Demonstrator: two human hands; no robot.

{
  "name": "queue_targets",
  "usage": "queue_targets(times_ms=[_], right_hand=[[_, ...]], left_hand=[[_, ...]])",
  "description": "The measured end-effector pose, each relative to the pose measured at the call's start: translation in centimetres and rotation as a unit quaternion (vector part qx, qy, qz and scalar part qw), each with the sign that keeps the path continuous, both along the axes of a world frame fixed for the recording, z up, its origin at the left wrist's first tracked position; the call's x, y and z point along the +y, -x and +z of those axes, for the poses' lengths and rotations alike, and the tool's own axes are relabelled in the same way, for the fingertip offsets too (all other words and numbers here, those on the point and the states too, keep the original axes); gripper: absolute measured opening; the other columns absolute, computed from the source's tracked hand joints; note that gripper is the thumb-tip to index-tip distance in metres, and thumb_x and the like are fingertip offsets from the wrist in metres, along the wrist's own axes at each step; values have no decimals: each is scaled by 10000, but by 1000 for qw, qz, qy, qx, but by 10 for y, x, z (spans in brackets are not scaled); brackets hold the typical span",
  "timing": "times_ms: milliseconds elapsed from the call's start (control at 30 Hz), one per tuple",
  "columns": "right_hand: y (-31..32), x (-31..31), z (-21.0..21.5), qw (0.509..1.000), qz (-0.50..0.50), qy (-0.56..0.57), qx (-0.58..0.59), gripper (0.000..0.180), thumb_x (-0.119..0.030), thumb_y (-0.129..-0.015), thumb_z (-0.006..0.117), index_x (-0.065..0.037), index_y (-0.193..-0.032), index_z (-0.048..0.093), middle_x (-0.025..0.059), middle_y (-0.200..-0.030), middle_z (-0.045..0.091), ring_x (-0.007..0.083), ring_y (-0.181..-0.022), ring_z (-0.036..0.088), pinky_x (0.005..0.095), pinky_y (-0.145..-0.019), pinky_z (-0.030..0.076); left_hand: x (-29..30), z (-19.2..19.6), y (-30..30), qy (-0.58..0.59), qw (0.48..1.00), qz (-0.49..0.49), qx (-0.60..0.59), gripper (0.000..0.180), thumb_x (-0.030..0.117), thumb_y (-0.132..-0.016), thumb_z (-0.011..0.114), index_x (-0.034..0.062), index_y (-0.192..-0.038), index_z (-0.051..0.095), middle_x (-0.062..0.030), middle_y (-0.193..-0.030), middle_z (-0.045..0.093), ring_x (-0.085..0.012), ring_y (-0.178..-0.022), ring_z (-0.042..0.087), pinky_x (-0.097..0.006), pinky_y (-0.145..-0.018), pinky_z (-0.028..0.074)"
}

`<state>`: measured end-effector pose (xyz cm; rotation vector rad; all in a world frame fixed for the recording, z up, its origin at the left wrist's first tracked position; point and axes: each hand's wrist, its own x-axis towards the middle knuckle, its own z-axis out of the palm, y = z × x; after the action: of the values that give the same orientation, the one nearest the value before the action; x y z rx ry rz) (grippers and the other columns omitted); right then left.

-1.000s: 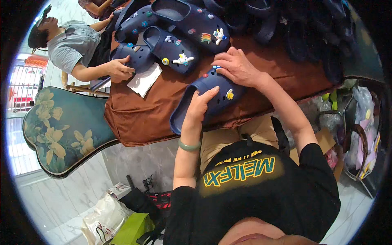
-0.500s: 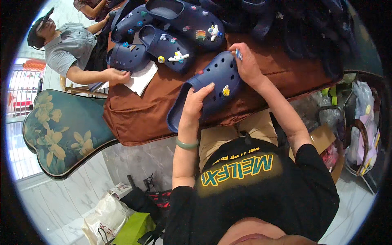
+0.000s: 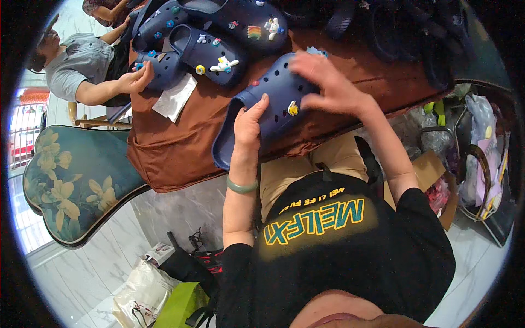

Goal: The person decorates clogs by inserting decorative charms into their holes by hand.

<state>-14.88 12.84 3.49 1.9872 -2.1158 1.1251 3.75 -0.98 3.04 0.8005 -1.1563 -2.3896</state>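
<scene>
My left hand (image 3: 249, 127) grips a navy blue clog (image 3: 268, 87) by its opening, thumb on top and the other fingers hidden inside or beneath. The clog lies tilted, its toe pointing away to the right. On its holed upper sit a small yellow-and-white charm (image 3: 293, 108) and a small red one (image 3: 255, 83). My right hand (image 3: 328, 85), blurred by motion, hovers over the toe with thumb and fingers spread apart. A light blue charm (image 3: 317, 52) shows just beyond its fingers, at the toe's far side; whether it is fixed there I cannot tell.
Several decorated navy clogs (image 3: 210, 52) crowd the back left of the brown-covered table (image 3: 169, 158); dark ones pile up back right. White paper (image 3: 175, 97) lies beside them. A co-worker's hand (image 3: 136, 79) reaches in at left. A flowered chair back (image 3: 82, 186) stands left; bags lie below.
My right hand has spread its fingers and moved back over the clog's toe, no longer pinching the blue charm. The co-worker's hand has risen toward the small clog. The whole view has shifted slightly.
</scene>
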Motion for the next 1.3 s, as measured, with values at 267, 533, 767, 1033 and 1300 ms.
queue_targets(times_ms=[267, 533, 767, 1033, 1300], right_hand=[[-31, -11, -36, 982, 74, 77, 156, 493, -279, -788, 666, -91, -1215, 510, 60, -1344, 494, 227, -1226, 486, 462, -1057, 301], [-38, -26, -62, 973, 58, 193, 113, 277, -156, -792, 671, -59, -981, 493, 95, -1058, 534, 291, -1022, 493, 458, -976, 394], [-61, -11, -43, 980, -63, 124, 144, 347, -110, -733, 701, -59, -1025, 521, 90, -1071, 499, 275, -1023, 479, 425, -937, 401], [-52, -5, -54, 986, -32, 151, 67, 406, -82, -706, 732, -63, -1039, 501, 90, -1049, 498, 286, -1004, 484, 389, -860, 419], [-57, -6, -53, 980, -21, 167, 108, 371, -86, -716, 723, -69, -1009, 496, 83, -999, 496, 279, -952, 501, 390, -822, 421]], left_hand=[[0, -3, 0, -65, 996, -14, 61, 322, 174, -925, 575, -18, -1183, 550, -102, -1074, 638, -185, -943, 639, -307, -835, 517], [-2, -1, 3, 3, 999, -14, 37, 281, 144, -920, 575, -31, -1140, 576, -89, -1064, 639, -161, -940, 622, -294, -833, 504], [2, 3, 5, 14, 998, 12, 54, 316, 202, -938, 562, -31, -1151, 573, -103, -1093, 633, -179, -973, 620, -313, -860, 499], [-4, -10, 4, -37, 998, -12, 55, 366, 227, -950, 541, -42, -1197, 528, -119, -1131, 617, -200, -1001, 617, -328, -873, 497], [-1, -4, 6, 7, 998, 28, 56, 323, 158, -917, 585, -50, -1161, 544, -124, -1096, 630, -203, -960, 634, -325, -842, 514]])
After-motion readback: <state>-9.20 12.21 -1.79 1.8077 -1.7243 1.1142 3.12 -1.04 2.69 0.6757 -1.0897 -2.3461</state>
